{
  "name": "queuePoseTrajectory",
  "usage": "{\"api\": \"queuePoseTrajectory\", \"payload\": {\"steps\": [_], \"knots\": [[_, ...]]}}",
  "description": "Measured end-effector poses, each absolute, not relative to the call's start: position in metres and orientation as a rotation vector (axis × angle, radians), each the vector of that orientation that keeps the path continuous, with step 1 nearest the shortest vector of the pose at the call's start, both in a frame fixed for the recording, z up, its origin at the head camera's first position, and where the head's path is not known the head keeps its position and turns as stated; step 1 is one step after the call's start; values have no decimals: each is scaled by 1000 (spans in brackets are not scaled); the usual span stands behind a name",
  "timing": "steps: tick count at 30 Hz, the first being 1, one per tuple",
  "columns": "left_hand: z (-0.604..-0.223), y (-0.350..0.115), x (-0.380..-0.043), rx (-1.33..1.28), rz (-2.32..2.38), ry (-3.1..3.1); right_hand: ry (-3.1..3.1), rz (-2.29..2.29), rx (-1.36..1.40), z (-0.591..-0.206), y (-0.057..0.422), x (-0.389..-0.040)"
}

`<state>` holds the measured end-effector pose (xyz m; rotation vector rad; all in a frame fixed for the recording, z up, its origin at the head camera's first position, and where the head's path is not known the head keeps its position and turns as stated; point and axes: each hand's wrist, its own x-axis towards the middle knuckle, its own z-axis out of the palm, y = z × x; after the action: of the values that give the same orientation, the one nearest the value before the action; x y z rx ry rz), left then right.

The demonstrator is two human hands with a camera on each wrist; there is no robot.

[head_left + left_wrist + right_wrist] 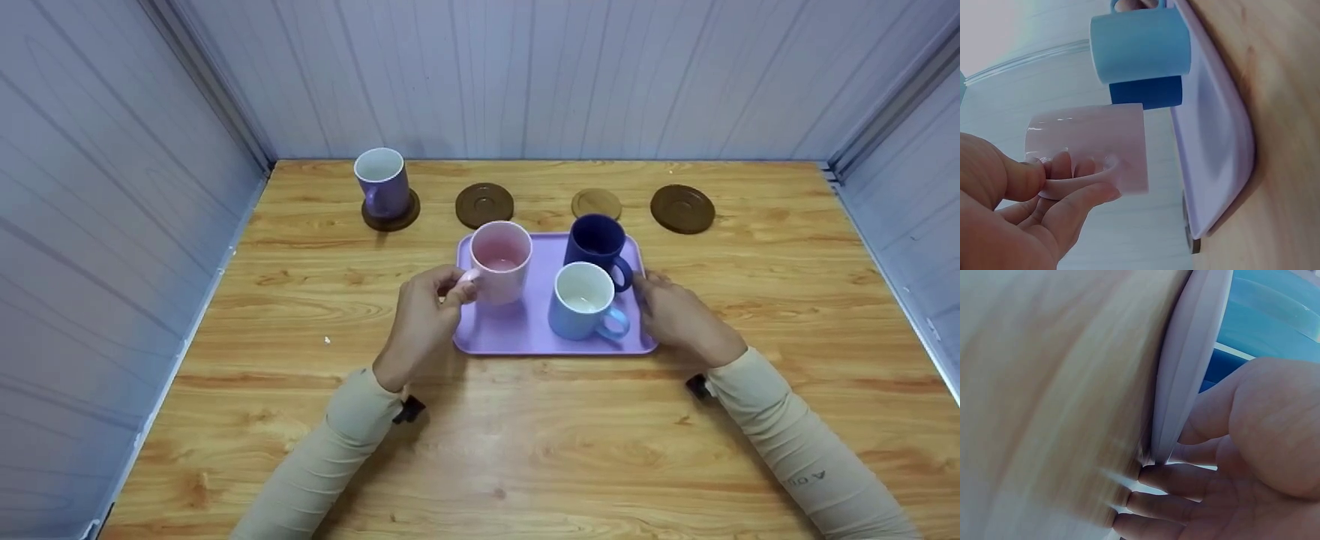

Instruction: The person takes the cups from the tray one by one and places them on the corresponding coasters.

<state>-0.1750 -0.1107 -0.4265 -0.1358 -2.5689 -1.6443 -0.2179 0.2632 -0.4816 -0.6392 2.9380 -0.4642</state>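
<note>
By its handle, the left hand (427, 311) pinches a pink mug (504, 274). In the left wrist view the mug (1089, 140) hangs raised above the tray. At the right end of the lilac tray (525, 341), the right hand (679, 315) holds the rim. In the right wrist view its thumb lies at the tray's rim (1190, 365) and its other fingertips touch the table. On the tray's right half stand a light blue mug (577, 315) and, behind it, a dark blue mug (592, 244), both upright.
A purple mug (384, 187) stands on a dark round coaster (409, 214) at the back left. Along the back lie a dark coaster (484, 205), a lighter wooden coaster (597, 203) and another dark coaster (682, 208). Pale walls (480, 82) enclose the wooden table (495, 450).
</note>
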Motion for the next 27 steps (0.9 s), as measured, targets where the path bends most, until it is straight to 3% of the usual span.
{"api": "queuePoseTrajectory", "payload": {"steps": [27], "knots": [[-372, -101, -220, -50, -1452, -2368, 2953, -434, -634, -481, 263, -217]]}}
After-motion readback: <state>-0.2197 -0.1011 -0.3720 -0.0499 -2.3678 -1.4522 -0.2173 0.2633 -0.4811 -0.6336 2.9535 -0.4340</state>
